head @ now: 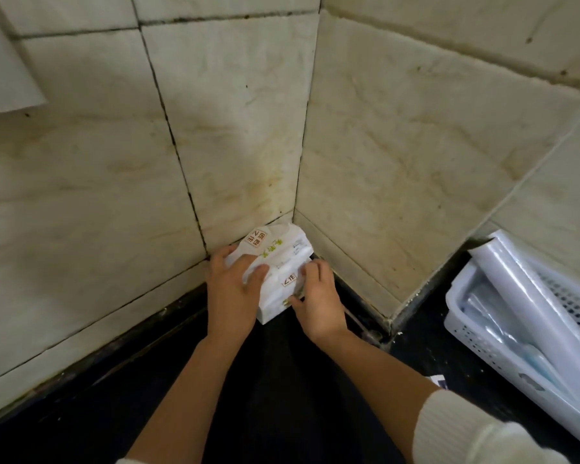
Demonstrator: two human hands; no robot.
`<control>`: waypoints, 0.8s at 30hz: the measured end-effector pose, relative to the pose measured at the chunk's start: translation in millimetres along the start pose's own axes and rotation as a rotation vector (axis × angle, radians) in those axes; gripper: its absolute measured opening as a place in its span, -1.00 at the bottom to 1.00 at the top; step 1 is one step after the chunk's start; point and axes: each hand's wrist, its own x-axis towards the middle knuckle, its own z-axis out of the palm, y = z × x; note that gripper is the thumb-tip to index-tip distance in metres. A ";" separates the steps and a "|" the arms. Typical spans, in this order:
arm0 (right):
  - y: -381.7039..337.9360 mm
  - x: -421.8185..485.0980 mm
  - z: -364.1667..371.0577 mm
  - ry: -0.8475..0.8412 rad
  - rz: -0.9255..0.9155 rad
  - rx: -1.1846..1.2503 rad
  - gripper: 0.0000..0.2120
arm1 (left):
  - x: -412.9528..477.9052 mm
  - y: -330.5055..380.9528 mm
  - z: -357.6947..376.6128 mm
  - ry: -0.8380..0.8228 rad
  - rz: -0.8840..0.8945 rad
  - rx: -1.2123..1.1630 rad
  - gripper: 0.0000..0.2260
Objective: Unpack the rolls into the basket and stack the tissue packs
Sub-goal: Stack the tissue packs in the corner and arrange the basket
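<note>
In the far corner of the table [282, 390], against the tiled walls [399, 162], we hold the stacked tissue packs [277, 249]: our left hand [233, 291] curls over their left side, our right hand [317, 298] grips their right end. The basket [476, 336] at the right edge holds wrapped rolls [529, 296].

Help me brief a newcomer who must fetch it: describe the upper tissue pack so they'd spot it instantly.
Where the two tiled walls meet the black counter, two white tissue packs lie stacked between the left hand and right hand. The upper tissue pack is nearest the corner, crumpled, unlike the flatter lower pack beneath.
</note>
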 end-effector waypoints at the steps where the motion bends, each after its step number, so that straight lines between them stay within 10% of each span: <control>1: 1.0 0.8 1.5 0.021 0.008 0.029 -0.61 | -0.9 -1.3 3.4 -0.003 0.011 0.006 -0.81; 15: 77.6 -111.4 -122.6 0.122 -0.146 0.183 -0.78 | -56.8 66.0 24.8 -0.017 0.351 0.192 -0.77; 19: 141.7 -138.2 -190.9 0.305 -0.067 0.061 -0.70 | -103.6 121.0 82.3 -0.190 0.666 0.140 -0.83; 24: 212.8 -128.7 -242.9 0.253 0.216 -0.077 -0.65 | -138.8 171.7 173.8 -0.516 0.540 0.199 -0.63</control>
